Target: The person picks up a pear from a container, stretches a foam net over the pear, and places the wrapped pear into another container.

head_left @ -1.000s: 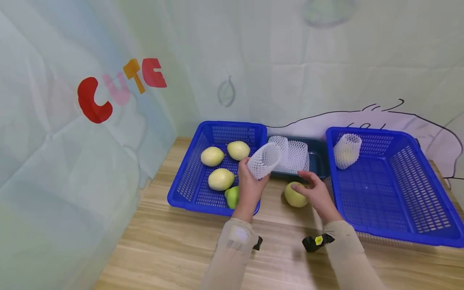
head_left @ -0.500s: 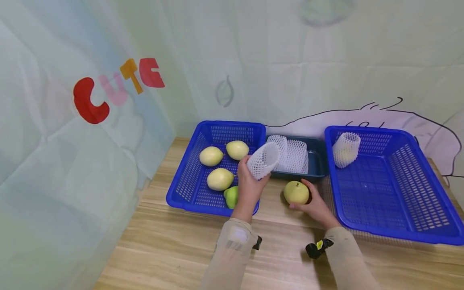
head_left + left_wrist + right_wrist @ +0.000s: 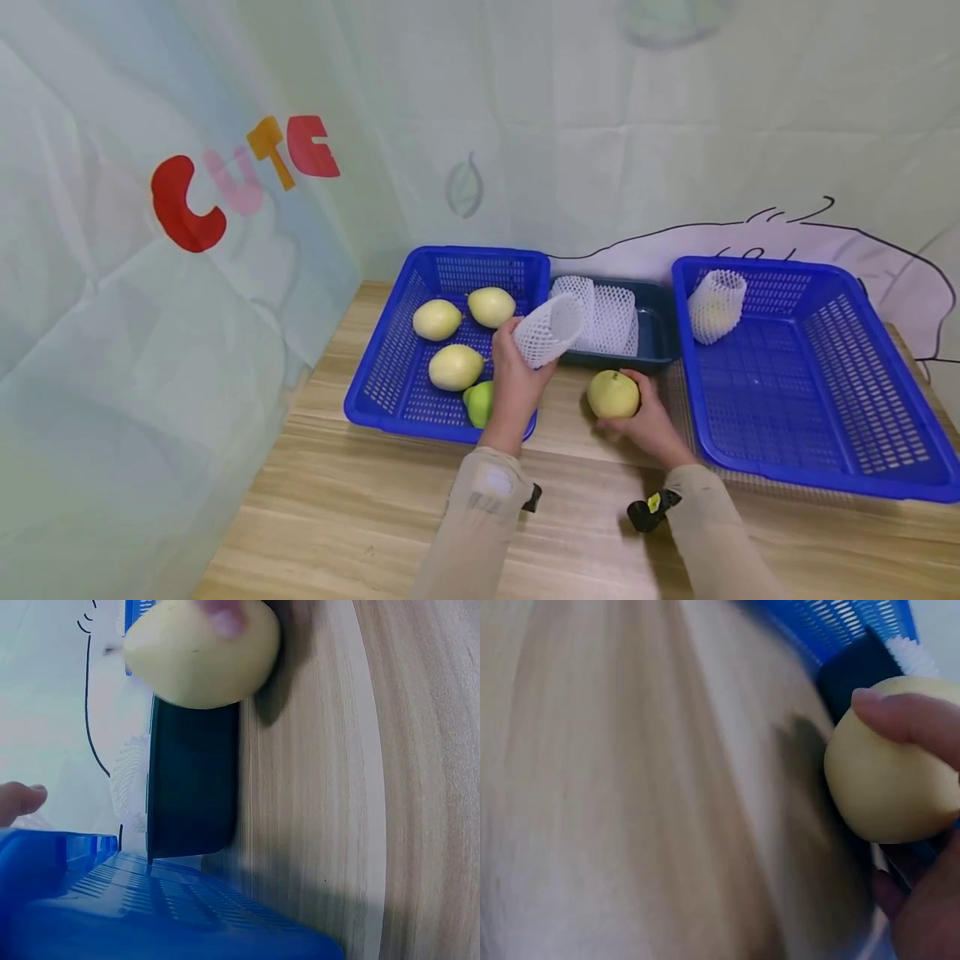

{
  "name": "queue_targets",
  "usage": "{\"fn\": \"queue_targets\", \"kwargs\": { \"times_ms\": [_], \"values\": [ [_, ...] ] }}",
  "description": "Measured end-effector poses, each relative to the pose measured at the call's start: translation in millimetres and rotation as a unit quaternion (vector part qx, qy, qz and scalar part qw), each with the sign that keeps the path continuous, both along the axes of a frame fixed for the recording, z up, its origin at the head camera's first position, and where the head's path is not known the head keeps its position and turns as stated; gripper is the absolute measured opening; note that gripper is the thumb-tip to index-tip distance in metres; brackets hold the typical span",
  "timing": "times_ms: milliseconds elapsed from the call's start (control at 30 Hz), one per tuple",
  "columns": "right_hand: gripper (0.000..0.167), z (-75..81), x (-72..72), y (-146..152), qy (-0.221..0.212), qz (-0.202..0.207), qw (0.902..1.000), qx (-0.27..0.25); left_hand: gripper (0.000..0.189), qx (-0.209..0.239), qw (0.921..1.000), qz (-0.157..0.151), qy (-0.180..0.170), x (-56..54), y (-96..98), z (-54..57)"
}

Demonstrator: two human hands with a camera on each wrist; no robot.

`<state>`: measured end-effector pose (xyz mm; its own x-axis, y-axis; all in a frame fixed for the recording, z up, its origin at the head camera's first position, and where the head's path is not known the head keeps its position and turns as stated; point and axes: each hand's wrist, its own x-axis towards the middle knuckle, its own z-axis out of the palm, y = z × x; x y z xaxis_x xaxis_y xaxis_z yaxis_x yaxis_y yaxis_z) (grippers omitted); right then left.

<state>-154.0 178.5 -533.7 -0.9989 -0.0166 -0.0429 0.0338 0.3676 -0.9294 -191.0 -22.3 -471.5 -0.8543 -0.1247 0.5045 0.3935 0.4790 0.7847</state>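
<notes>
Head view: your left hand (image 3: 517, 379) is gripping a white foam net sleeve (image 3: 546, 332), and your right hand (image 3: 648, 421) is holding a yellow pear (image 3: 613, 394), stem upward, above the wood-grain table (image 3: 337, 517). From that pear, the dark green tray (image 3: 660, 329) is sitting at twelve o'clock, its near wall standing between the pear and the spare foam sleeves (image 3: 613, 321). At nine to ten, a blue basket (image 3: 386, 387) is holding three pale yellow pears (image 3: 456, 367) and a green fruit (image 3: 477, 404), which your left arm is partly hiding. At three, another blue basket (image 3: 765, 383) is holding a net-wrapped fruit (image 3: 716, 310).
</notes>
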Motion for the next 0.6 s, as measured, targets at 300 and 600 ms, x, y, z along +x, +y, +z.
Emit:
{"fn": "queue_targets", "kwargs": {
  "times_ms": [300,600],
  "values": [
    [0.080,84.1,3.0,-8,0.046,-0.051,0.9719,-0.225,0.072,-0.035,0.9990,0.008,0.028,0.7,0.3,0.3],
    [0.077,113.5,6.1,-2,0.123,-0.031,0.9400,-0.317,0.070,-0.051,0.9977,0.015,0.042,0.5,1.8,-0.8]
  ]
}}
